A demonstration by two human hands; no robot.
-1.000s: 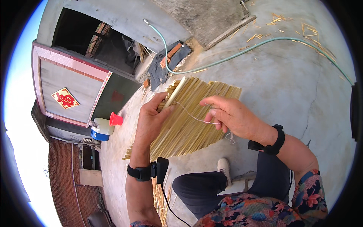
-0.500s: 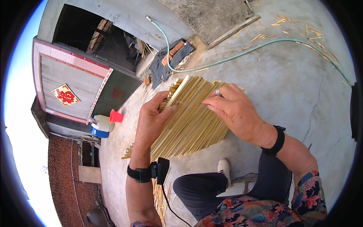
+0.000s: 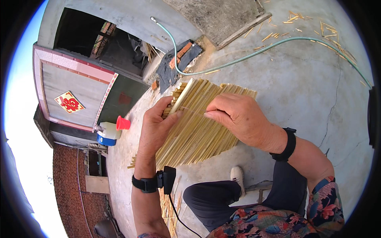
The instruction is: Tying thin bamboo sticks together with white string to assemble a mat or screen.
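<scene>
Stalk mat front and centre, slanting out before the person over the grey concrete floor, its support hard to make out! Left hand grips the upper left edge, thumb by the pale outer stalk, fingers tucked around the stalk ends. Right hand is over the mat, thumb and forefinger pinched together on a thin thread, faint against the yellow stalks. Beyond, a green hose curves across the floor; off left, a red bucket.
</scene>
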